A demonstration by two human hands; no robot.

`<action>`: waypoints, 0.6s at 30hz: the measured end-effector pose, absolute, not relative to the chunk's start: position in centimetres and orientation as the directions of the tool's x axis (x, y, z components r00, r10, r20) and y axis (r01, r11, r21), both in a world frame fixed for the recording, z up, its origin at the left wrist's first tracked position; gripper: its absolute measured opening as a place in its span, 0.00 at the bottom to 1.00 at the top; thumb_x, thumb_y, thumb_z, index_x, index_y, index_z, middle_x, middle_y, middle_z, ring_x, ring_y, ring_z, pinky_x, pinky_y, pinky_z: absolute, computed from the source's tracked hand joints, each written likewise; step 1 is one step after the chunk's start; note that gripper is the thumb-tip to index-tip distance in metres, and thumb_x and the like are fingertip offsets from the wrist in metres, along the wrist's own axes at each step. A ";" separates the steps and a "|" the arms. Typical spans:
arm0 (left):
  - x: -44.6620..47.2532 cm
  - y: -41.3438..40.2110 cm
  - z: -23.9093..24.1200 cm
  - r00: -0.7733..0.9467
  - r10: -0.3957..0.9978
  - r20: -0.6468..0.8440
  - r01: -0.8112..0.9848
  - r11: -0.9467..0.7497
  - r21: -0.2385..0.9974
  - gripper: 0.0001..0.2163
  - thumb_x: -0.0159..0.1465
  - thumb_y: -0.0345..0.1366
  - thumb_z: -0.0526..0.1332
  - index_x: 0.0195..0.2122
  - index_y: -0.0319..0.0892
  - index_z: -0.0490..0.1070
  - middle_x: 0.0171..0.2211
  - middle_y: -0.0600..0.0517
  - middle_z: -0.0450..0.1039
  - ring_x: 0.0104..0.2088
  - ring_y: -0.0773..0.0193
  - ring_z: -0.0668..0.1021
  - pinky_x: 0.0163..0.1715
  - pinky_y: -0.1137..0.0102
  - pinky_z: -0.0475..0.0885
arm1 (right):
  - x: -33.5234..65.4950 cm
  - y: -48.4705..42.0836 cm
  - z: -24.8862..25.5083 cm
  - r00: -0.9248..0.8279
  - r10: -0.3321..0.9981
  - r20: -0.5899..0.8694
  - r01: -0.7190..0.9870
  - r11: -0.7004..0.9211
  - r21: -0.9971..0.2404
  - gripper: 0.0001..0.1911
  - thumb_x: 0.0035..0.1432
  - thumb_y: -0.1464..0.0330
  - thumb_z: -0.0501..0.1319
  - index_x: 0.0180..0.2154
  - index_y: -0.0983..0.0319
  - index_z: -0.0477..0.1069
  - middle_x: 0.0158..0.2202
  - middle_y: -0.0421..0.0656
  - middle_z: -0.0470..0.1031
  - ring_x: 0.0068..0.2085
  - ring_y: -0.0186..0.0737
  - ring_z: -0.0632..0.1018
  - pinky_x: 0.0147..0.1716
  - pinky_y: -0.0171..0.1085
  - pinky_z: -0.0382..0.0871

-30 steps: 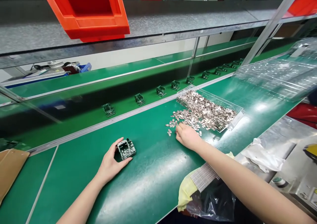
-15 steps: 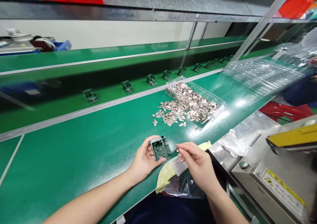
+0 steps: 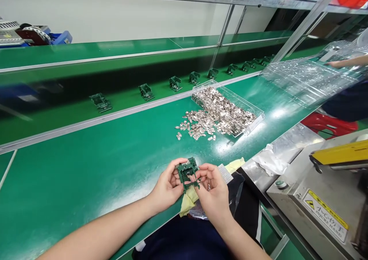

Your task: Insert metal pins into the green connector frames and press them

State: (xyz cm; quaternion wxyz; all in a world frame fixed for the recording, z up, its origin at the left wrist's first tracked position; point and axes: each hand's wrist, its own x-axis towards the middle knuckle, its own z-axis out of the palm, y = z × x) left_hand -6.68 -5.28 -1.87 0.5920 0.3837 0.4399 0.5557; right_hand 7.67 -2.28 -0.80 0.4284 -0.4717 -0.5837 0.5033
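Note:
Both of my hands hold a small dark green plastic frame part [image 3: 188, 172] over the near edge of the green table [image 3: 94, 168]. My left hand [image 3: 168, 185] grips its left side with curled fingers. My right hand [image 3: 211, 189] pinches its right side, fingertips pressed against the part; whether a small metal piece sits under them I cannot make out. Further back lies a clear plastic tray [image 3: 253, 116] full of small shiny metal pieces [image 3: 221, 112], with several spilled onto the table to its left.
A row of several dark green parts [image 3: 175, 83] stands on the conveyor belt behind the table. Clear blister trays [image 3: 304, 79] lie at the right, where another person's hand [image 3: 336, 63] rests. A metal machine [image 3: 324, 198] with a yellow label is at the lower right. A yellow cloth and plastic bag [image 3: 189, 200] lie under my hands.
My left hand brought the green part from the table toward me. My right hand left the pile of metal pieces and closed in on the part's right side.

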 end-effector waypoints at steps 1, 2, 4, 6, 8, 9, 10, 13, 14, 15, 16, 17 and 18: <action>-6.7 -5.3 -1.9 0.008 0.996 -0.089 -0.313 0.087 0.946 0.25 0.56 0.33 0.69 0.52 0.50 0.62 0.43 0.50 0.74 0.40 0.64 0.80 0.42 0.72 0.75 | 7.7 -2.3 -0.8 -0.181 0.983 0.030 0.127 0.054 -0.990 0.14 0.55 0.67 0.64 0.43 0.59 0.65 0.30 0.40 0.73 0.29 0.36 0.70 0.24 0.31 0.62; -6.7 -5.4 -1.9 0.017 0.997 -0.080 -0.302 0.081 0.950 0.23 0.57 0.34 0.67 0.52 0.49 0.62 0.44 0.50 0.73 0.40 0.65 0.79 0.42 0.72 0.75 | 7.6 -2.3 -0.7 -0.174 0.984 0.037 0.131 0.060 -0.990 0.14 0.55 0.67 0.64 0.43 0.59 0.64 0.30 0.40 0.73 0.29 0.36 0.70 0.24 0.31 0.62; -6.7 -5.4 -1.9 0.023 0.998 -0.050 -0.275 0.054 0.960 0.19 0.61 0.35 0.64 0.52 0.48 0.62 0.42 0.50 0.73 0.40 0.66 0.78 0.42 0.73 0.74 | 7.6 -2.4 -0.7 -0.166 0.985 0.047 0.135 0.070 -0.988 0.14 0.55 0.67 0.64 0.42 0.59 0.64 0.30 0.40 0.73 0.29 0.37 0.71 0.25 0.32 0.64; -6.7 -5.4 -1.9 0.007 1.000 -0.013 -0.247 0.014 0.969 0.16 0.64 0.36 0.61 0.52 0.47 0.63 0.39 0.51 0.72 0.37 0.69 0.77 0.39 0.75 0.73 | 7.6 -2.4 -0.8 -0.169 0.984 0.054 0.140 0.078 -0.987 0.13 0.55 0.67 0.64 0.42 0.59 0.64 0.30 0.40 0.73 0.29 0.37 0.71 0.27 0.33 0.66; -6.6 -5.4 -2.0 -0.015 1.000 0.004 -0.224 -0.008 0.975 0.15 0.64 0.36 0.60 0.51 0.46 0.63 0.37 0.52 0.71 0.35 0.70 0.75 0.37 0.77 0.72 | 7.6 -2.4 -0.9 -0.176 0.982 0.064 0.151 0.091 -0.984 0.13 0.56 0.68 0.63 0.43 0.58 0.64 0.31 0.41 0.72 0.30 0.38 0.72 0.29 0.34 0.67; -6.5 -5.4 -2.0 -0.027 1.000 0.004 -0.218 -0.010 0.976 0.15 0.64 0.36 0.60 0.51 0.46 0.63 0.37 0.52 0.71 0.34 0.70 0.75 0.36 0.77 0.72 | 7.7 -2.4 -1.0 -0.176 0.982 0.071 0.169 0.101 -0.980 0.12 0.57 0.68 0.63 0.43 0.58 0.64 0.32 0.41 0.72 0.30 0.37 0.72 0.29 0.34 0.68; -6.4 -5.4 -2.0 -0.040 0.999 -0.001 -0.217 -0.008 0.976 0.14 0.64 0.36 0.61 0.51 0.46 0.63 0.37 0.52 0.71 0.34 0.70 0.75 0.36 0.77 0.73 | 7.8 -2.4 -1.1 -0.174 0.982 0.079 0.195 0.113 -0.974 0.12 0.57 0.68 0.62 0.43 0.58 0.65 0.32 0.41 0.71 0.29 0.36 0.71 0.28 0.34 0.67; -6.2 -5.5 -2.0 -0.074 0.997 -0.030 -0.219 0.013 0.976 0.14 0.63 0.37 0.61 0.50 0.46 0.63 0.37 0.52 0.71 0.35 0.69 0.75 0.36 0.74 0.74 | 8.1 -2.5 -1.3 -0.162 0.984 0.072 0.250 0.112 -0.962 0.11 0.57 0.67 0.62 0.43 0.58 0.66 0.35 0.41 0.69 0.24 0.33 0.67 0.23 0.33 0.64; -6.2 -5.5 -2.0 -0.082 0.996 -0.040 -0.216 0.021 0.976 0.14 0.63 0.37 0.61 0.49 0.46 0.63 0.37 0.51 0.71 0.35 0.68 0.75 0.36 0.74 0.74 | 8.2 -2.5 -1.3 -0.169 0.984 0.052 0.230 0.090 -0.969 0.11 0.57 0.66 0.62 0.43 0.59 0.66 0.36 0.42 0.68 0.24 0.33 0.67 0.22 0.33 0.64; -6.1 -5.6 -2.0 -0.085 0.995 -0.048 -0.209 0.030 0.977 0.14 0.63 0.37 0.61 0.49 0.45 0.63 0.37 0.51 0.71 0.34 0.68 0.75 0.35 0.74 0.74 | 8.2 -2.6 -1.3 -0.183 0.983 0.024 0.188 0.059 -0.980 0.12 0.57 0.66 0.63 0.43 0.59 0.66 0.36 0.42 0.68 0.25 0.34 0.69 0.23 0.33 0.65; -6.1 -5.7 -1.9 -0.087 0.995 -0.054 -0.198 0.036 0.980 0.14 0.63 0.38 0.61 0.49 0.45 0.63 0.37 0.51 0.71 0.34 0.68 0.75 0.34 0.74 0.74 | 8.2 -2.6 -1.3 -0.201 0.980 -0.006 0.134 0.022 -0.991 0.12 0.57 0.67 0.63 0.43 0.59 0.65 0.36 0.42 0.68 0.27 0.35 0.70 0.24 0.33 0.66; -6.0 -5.7 -1.9 -0.090 0.994 -0.057 -0.184 0.039 0.982 0.14 0.63 0.38 0.61 0.49 0.45 0.63 0.37 0.51 0.71 0.33 0.68 0.74 0.34 0.74 0.74 | 8.2 -2.6 -1.2 -0.220 0.975 -0.031 0.075 -0.014 -0.997 0.13 0.57 0.67 0.63 0.43 0.59 0.65 0.36 0.42 0.68 0.30 0.36 0.72 0.26 0.33 0.68; -6.0 -5.8 -1.9 -0.093 0.994 -0.056 -0.167 0.040 0.985 0.14 0.63 0.38 0.61 0.49 0.45 0.63 0.36 0.51 0.71 0.33 0.68 0.74 0.33 0.74 0.74 | 8.1 -2.6 -1.1 -0.235 0.971 -0.049 0.017 -0.046 -0.999 0.13 0.56 0.67 0.63 0.43 0.59 0.64 0.35 0.42 0.69 0.31 0.37 0.72 0.28 0.33 0.69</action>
